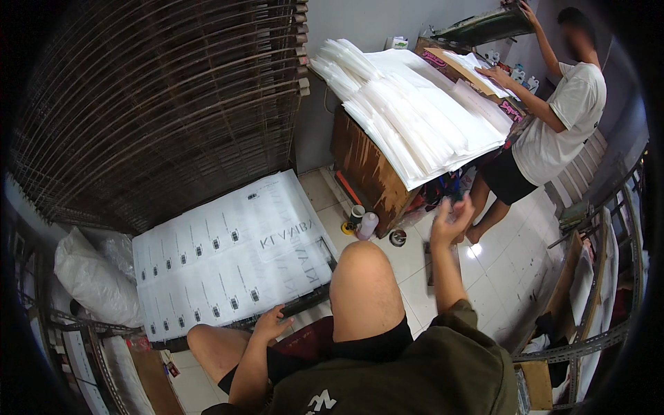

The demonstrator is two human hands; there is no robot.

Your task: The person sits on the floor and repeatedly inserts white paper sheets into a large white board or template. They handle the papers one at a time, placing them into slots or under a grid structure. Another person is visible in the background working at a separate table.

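Head view, hands apart, frame edge, floor

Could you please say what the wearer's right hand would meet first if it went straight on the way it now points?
The right hand would probably meet the near edge of the white sheet stack first, though depth is unclear and it might pass beneath.

Printed white sheets lay on a low dark rack. Stacked plain sheets covered a brown wooden table.
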